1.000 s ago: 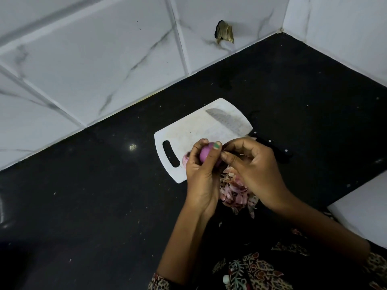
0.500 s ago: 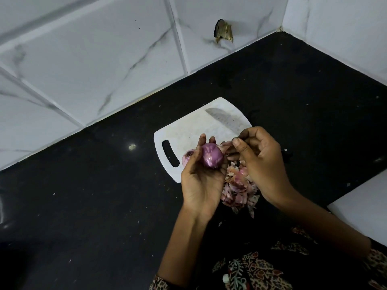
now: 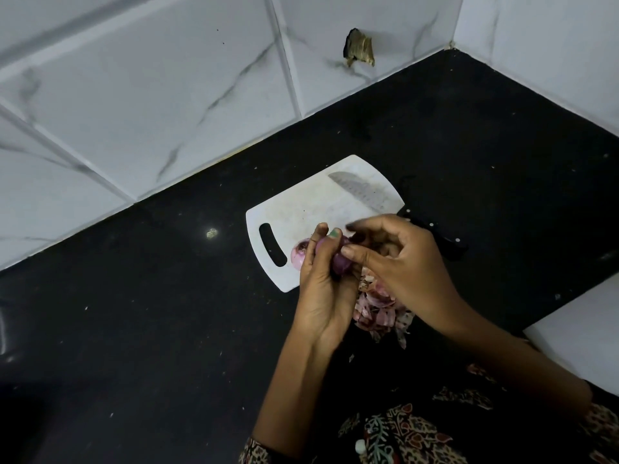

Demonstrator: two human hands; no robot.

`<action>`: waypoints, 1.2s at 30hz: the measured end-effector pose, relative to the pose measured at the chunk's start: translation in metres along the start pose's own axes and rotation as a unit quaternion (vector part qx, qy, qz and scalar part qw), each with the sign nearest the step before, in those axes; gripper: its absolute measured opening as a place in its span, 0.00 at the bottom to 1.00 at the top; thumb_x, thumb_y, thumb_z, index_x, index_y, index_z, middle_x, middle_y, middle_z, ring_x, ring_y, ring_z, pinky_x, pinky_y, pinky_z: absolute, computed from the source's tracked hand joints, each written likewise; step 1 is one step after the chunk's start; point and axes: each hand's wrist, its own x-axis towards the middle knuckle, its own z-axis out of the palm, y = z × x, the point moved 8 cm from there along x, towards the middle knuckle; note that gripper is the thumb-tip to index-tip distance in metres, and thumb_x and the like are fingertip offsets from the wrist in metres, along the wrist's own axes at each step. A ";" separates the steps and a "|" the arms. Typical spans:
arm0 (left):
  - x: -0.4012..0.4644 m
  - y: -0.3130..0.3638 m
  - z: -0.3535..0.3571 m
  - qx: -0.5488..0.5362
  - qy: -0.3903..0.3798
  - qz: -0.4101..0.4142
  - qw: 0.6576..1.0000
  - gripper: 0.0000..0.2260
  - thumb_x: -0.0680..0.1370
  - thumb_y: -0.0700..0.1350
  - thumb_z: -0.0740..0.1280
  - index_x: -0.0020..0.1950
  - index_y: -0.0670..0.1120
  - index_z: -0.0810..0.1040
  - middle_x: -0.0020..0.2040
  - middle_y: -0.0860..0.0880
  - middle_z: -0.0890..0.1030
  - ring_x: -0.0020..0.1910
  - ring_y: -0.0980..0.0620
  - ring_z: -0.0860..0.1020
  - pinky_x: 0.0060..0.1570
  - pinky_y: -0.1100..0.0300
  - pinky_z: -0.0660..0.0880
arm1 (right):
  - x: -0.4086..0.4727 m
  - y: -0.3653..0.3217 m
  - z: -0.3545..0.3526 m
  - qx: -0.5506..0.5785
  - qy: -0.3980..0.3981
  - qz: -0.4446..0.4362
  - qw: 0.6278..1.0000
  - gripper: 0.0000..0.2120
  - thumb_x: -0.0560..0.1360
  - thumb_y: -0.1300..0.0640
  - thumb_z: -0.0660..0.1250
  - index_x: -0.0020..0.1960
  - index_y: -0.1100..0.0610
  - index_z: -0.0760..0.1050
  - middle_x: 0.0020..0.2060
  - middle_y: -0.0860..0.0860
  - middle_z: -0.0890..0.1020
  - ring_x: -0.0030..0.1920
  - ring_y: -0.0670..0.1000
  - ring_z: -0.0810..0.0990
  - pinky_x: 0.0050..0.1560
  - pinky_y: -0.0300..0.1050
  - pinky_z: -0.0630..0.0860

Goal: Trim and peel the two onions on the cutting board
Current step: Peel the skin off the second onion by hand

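Nearest, at the bottom edge: patterned sleeves (image 3: 395, 437), dark with red and pale shapes. Just beyond, a heap of pink onion skins (image 3: 378, 313) lying on the black counter (image 3: 134, 329), partly hidden under the hands. Above the heap, the left hand (image 3: 321, 296), fingers curled round a purple onion (image 3: 340, 262) and holding it up over the near edge of the white cutting board (image 3: 301, 209). Right beside it, the right hand (image 3: 398, 262), thumb tip touching the onion, fingers bent and loose, a bit blurred; cannot tell if pinching a bit of skin. Behind the left fingers, a second onion (image 3: 299, 252), pale pink, sitting on the board near the handle slot. Farther back, a knife (image 3: 363, 192), blade flat on the board, black handle off the right edge. Farthest, a white tiled wall (image 3: 150, 95) with a brown scrap (image 3: 359, 51) stuck on it.
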 end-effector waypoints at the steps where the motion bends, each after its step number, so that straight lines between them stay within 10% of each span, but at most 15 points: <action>1: 0.001 0.000 0.001 -0.006 0.005 -0.003 1.000 0.16 0.66 0.38 0.76 0.51 0.47 0.77 0.39 0.49 0.79 0.45 0.52 0.75 0.72 0.46 0.61 | 0.000 -0.001 -0.001 -0.003 0.006 -0.010 1.000 0.10 0.68 0.61 0.75 0.48 0.52 0.81 0.41 0.47 0.82 0.44 0.46 0.82 0.47 0.48 0.81; 6: -0.003 0.000 0.003 0.095 0.021 0.028 0.995 0.07 0.74 0.48 0.67 0.47 0.46 0.76 0.42 0.48 0.76 0.46 0.50 0.74 0.54 0.56 0.72 | -0.005 -0.013 -0.007 -0.033 0.052 -0.096 0.993 0.06 0.69 0.65 0.73 0.43 0.55 0.80 0.39 0.48 0.82 0.41 0.46 0.82 0.44 0.37 0.79; 10: -0.001 0.001 0.002 0.209 0.029 0.034 0.977 0.22 0.69 0.61 0.72 0.50 0.45 0.76 0.41 0.47 0.78 0.48 0.49 0.78 0.55 0.54 0.76 | -0.009 -0.018 -0.010 -0.045 0.072 -0.148 0.985 0.03 0.71 0.64 0.71 0.44 0.59 0.81 0.39 0.49 0.82 0.42 0.45 0.82 0.44 0.36 0.78; 28: -0.010 -0.007 0.004 0.036 0.036 -0.020 0.998 0.13 0.79 0.45 0.59 0.59 0.42 0.76 0.49 0.43 0.84 0.51 0.50 0.81 0.54 0.61 0.79 | -0.003 0.002 -0.015 0.172 0.102 0.048 0.979 0.04 0.73 0.67 0.69 0.44 0.59 0.78 0.39 0.50 0.84 0.42 0.46 0.84 0.43 0.35 0.79; 36: -0.008 -0.005 0.003 0.025 0.007 -0.019 0.999 0.25 0.61 0.43 0.79 0.56 0.41 0.80 0.55 0.39 0.82 0.54 0.46 0.82 0.56 0.54 0.78 | 0.002 0.020 -0.009 0.374 0.096 0.156 0.909 0.02 0.74 0.68 0.64 0.44 0.63 0.74 0.38 0.54 0.81 0.38 0.47 0.83 0.40 0.38 0.80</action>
